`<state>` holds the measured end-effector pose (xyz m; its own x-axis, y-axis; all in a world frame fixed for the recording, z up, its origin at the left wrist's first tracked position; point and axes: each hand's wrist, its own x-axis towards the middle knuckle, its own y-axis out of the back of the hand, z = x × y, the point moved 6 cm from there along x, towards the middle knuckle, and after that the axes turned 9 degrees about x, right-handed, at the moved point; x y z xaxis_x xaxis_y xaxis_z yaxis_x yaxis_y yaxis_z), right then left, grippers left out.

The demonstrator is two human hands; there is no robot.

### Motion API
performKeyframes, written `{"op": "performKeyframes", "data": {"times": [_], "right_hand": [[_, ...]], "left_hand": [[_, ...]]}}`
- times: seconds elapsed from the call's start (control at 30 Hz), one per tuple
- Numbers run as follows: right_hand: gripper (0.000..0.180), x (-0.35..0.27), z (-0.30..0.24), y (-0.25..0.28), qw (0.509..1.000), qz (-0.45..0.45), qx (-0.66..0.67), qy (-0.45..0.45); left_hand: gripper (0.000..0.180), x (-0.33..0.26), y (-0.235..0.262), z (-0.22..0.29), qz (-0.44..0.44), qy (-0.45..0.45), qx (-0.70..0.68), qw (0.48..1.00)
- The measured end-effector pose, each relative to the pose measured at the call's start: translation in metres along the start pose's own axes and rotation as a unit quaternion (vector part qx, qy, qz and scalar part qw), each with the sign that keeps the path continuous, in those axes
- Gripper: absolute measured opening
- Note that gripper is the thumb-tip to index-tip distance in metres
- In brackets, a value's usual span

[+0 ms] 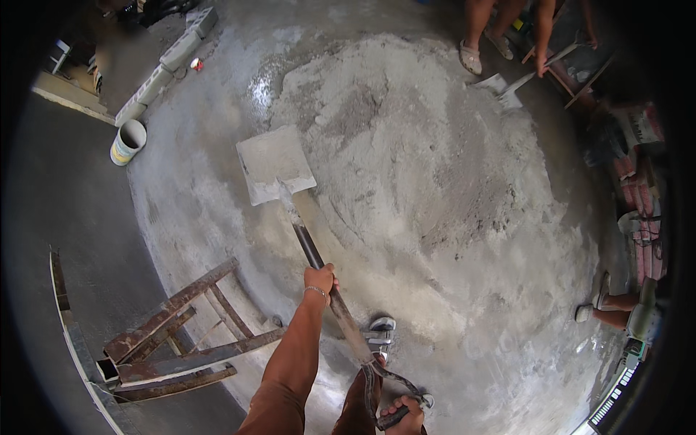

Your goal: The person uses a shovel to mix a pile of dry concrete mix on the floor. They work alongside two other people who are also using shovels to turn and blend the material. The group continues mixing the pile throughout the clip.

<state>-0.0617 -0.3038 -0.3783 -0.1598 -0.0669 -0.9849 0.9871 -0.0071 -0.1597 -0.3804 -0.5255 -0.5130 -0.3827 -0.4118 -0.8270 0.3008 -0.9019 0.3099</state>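
The left arm reaches forward and down, and the left hand (320, 279) is closed around the middle of the shovel (319, 254) shaft. The right hand (404, 417) sits low near the body, fingers wrapped tight on the handle at the shaft's end. The shovel blade lies flat at the left edge of the grey mortar pile (435, 159) on the concrete floor (80, 217).

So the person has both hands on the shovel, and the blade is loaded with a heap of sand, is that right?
Not quite. Both the left hand and the right hand do grip the shovel, but the head view shows its blade flat and bare apart from a grey coating, beside the pile.
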Motion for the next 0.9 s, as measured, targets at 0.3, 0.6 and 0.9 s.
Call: {"op": "performKeyframes", "data": {"times": [0.3,0.6,0.9], "right_hand": [[0.031,-0.03,0.007,-0.008,0.976,-0.095,-0.065,-0.186],[0.019,-0.094,-0.149,0.104,0.957,-0.052,-0.216,0.189],[0.014,-0.204,-0.234,0.22,0.769,0.079,-0.52,0.363]], "left_hand": [[0.05,-0.171,-0.009,0.164,0.103,-0.343,0.348,0.866],[0.016,-0.216,-0.025,-0.025,-0.135,-0.088,-0.179,0.971],[0.013,-0.23,-0.075,-0.315,-0.12,0.177,-0.078,0.974]]}}
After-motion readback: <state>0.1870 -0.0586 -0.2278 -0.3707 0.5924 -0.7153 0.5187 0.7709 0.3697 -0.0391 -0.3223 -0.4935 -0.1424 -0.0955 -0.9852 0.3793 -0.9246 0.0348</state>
